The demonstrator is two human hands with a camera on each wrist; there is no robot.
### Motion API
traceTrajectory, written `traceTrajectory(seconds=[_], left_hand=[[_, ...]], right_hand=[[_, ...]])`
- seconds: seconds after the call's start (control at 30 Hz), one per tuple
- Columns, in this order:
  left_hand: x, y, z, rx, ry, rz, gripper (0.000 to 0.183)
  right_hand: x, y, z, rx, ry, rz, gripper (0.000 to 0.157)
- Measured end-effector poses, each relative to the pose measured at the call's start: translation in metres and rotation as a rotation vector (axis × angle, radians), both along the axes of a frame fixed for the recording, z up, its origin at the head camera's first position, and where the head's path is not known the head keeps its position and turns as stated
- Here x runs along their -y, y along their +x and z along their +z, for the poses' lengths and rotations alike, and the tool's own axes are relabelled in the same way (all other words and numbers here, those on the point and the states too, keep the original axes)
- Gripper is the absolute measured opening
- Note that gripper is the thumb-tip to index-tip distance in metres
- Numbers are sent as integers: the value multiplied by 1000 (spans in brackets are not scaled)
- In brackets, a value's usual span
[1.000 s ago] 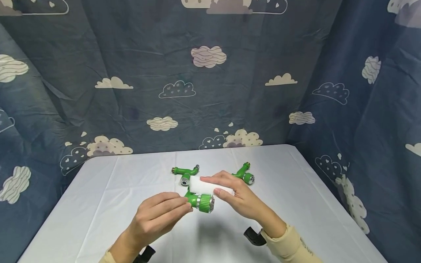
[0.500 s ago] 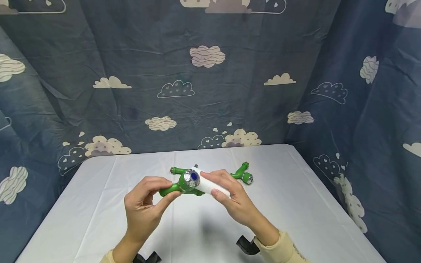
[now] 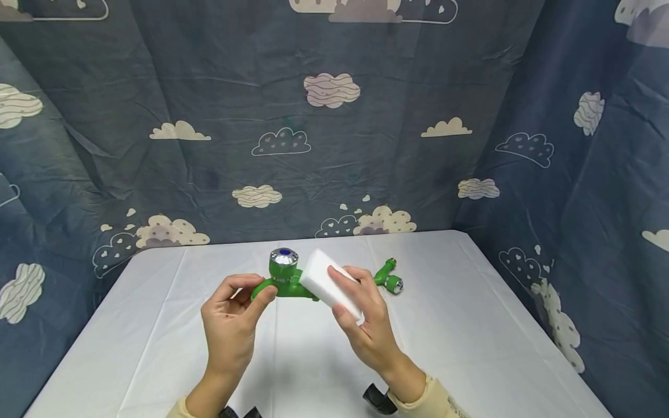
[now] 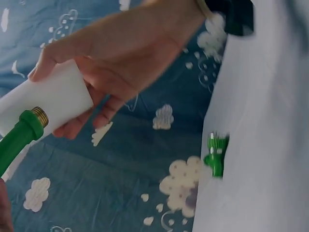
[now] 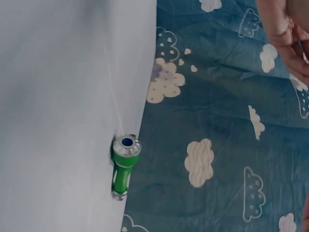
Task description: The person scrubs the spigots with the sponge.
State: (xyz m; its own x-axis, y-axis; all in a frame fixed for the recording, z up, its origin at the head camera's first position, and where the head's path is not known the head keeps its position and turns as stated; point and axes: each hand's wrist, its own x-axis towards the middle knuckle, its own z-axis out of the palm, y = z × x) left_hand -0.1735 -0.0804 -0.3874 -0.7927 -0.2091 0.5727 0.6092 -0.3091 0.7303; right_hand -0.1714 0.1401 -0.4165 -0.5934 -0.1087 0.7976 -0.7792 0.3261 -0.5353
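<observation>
My left hand point(image 3: 232, 331) pinches a green tap point(image 3: 284, 281) by its curved spout, between thumb and fingers. The tap is up over the white table, its chrome-topped knob with a blue centre pointing upward. In my right hand point(image 3: 368, 325) is a white sponge block point(image 3: 329, 281), gripped between thumb and fingers. One end of the sponge overlaps the tap's body in the head view. In the left wrist view, the tap's brass threaded end point(image 4: 40, 116) shows in front of the sponge point(image 4: 63, 94).
A second green tap point(image 3: 388, 277) lies at the back right of the white table point(image 3: 444, 325). Another green tap point(image 5: 124, 166) shows near the table's edge in the right wrist view. A dark blue cloud-print curtain point(image 3: 366, 162) stands behind and on both sides.
My left hand has turned the green tap, so its knob swung from facing right, through facing me, to upward. The sponge has tilted more steeply in my right hand.
</observation>
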Motion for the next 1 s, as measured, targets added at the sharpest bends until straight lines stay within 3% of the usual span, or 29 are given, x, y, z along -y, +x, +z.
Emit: traceTrajectory(seconds=[0.13,0.27,0.37,0.53,0.63,0.73,0.87,1.0], left_hand=[[-3,0,1,140,133,-63,22],[-4,0,0,242,176,-127,23],[-2,2,-3,280,118,-185,24],[1,4,-7,328,-67,-313,27],[4,5,-7,330,-173,-399,44],[6,5,-9,283,-262,-465,58],[4,5,-10,217,-320,-504,48],[0,5,-11,242,-264,-542,35]], right_hand=[[4,-1,-2,-64,13,-1,63],[4,-3,1,-73,37,35,70],[3,-3,4,-43,49,56,75],[1,-3,8,28,45,54,71],[0,-4,10,30,44,50,58],[0,-7,13,15,55,34,53],[-1,-10,16,0,58,25,53],[0,-13,16,-70,91,22,54]])
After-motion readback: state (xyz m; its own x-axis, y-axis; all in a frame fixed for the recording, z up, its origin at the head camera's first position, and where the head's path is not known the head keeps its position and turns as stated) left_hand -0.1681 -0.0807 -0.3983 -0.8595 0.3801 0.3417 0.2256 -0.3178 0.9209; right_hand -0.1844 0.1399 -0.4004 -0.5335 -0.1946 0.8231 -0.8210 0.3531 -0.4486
